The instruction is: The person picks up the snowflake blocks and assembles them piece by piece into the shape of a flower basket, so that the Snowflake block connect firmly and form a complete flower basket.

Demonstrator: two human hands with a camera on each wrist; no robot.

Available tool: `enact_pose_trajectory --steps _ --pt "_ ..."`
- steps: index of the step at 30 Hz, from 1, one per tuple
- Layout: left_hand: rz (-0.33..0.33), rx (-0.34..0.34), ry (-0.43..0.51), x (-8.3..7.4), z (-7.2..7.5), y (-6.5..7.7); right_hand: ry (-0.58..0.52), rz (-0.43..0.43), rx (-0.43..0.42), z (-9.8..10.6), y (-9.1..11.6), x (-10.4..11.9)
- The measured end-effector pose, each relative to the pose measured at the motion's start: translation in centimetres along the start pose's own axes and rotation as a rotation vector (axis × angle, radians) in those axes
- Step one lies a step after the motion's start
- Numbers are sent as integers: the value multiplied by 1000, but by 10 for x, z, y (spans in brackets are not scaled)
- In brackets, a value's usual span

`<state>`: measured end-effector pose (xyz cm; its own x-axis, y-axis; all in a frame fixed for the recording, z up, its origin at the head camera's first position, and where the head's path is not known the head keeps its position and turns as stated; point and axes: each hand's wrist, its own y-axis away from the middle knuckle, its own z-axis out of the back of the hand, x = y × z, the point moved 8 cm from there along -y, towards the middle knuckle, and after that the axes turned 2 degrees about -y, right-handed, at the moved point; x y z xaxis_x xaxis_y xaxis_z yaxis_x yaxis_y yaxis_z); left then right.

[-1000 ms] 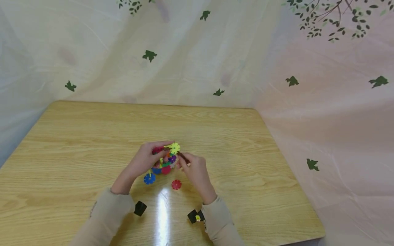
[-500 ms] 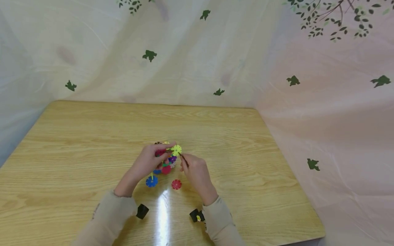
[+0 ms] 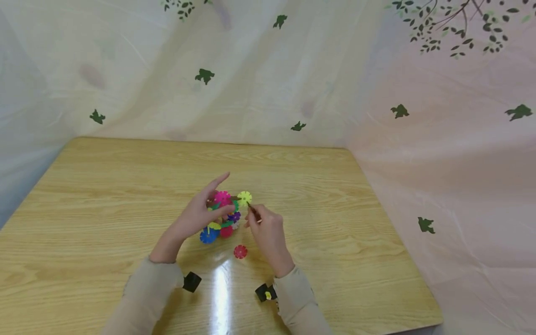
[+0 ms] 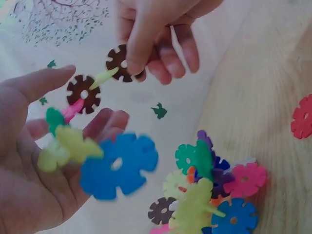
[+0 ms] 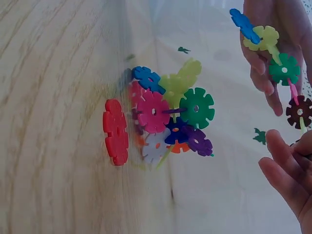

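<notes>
A chain of snowflake-shaped plastic discs hangs between the hands. It runs from a blue disc point(image 4: 95, 178) through yellow, green and pink ones to a brown disc point(image 4: 84, 103), a yellow one and a last brown disc point(image 4: 115, 61). My right hand point(image 3: 269, 235) pinches that last brown disc between thumb and fingers. My left hand point(image 3: 190, 221) is spread, thumb and forefinger apart, its palm behind the chain's blue end. Below the hands a cluster of joined discs point(image 5: 196, 100) in many colours sits on the table.
A loose red disc point(image 3: 240, 251) lies on the wooden table point(image 3: 335, 232), nearer the person than the cluster. Black blocks point(image 3: 192, 282) show beside both sleeve cuffs. A printed cloth point(image 3: 251, 93) hangs behind the table and along its right side.
My left hand has loosened its pinch on the chain and spread its fingers. The chain's blue end has swung slightly up, while my right hand keeps its pinch and has shifted slightly right.
</notes>
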<state>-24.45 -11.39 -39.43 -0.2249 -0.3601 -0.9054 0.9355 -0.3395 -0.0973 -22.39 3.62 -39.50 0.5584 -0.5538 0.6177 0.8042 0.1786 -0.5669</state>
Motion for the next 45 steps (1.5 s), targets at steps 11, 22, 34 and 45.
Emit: enact_pose_trajectory --steps 11,22,34,45 --pt "116 26 54 18 9 16 -34 -91 -139 15 -2 -13" --pt "122 -21 169 22 7 21 -138 -98 -182 20 0 -21" --pt "140 -138 258 29 7 24 -544 -431 -74 8 8 -47" --pt "154 -244 307 33 5 29 -703 -574 -14 4 10 -55"
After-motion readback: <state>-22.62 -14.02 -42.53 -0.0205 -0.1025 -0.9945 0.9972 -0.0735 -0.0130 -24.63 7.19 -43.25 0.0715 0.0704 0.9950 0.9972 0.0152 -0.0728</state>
